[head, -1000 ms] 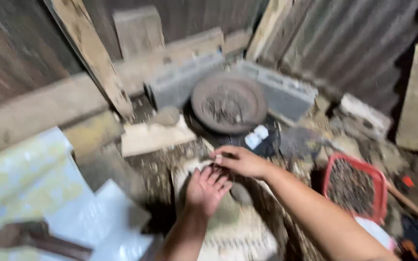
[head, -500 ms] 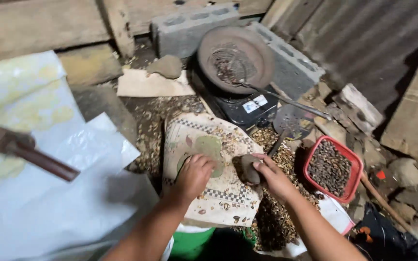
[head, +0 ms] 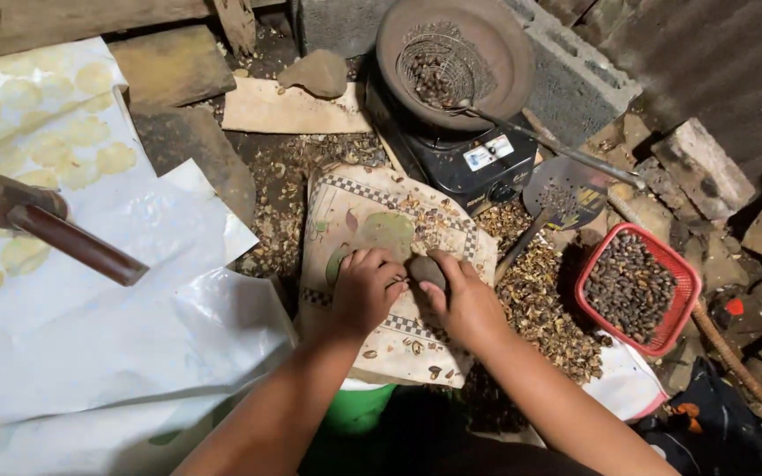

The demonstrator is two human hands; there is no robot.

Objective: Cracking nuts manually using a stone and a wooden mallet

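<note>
The right hand (head: 465,300) has its grip closed around a dark stone (head: 427,270), held over the patterned cloth (head: 372,220). Just left of it, the left hand (head: 366,289) rests curled, fingertips touching the stone. Beyond the right hand, a red basket (head: 676,286) holds dark seeds.

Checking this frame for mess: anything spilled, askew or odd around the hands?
Yes. Husk-like scraps lie scattered over the ground right of the patterned cloth, with more on the cloth itself. The right hand grips a dark stone; the left hand rests beside it. The red basket keeps its seeds contained.
</note>
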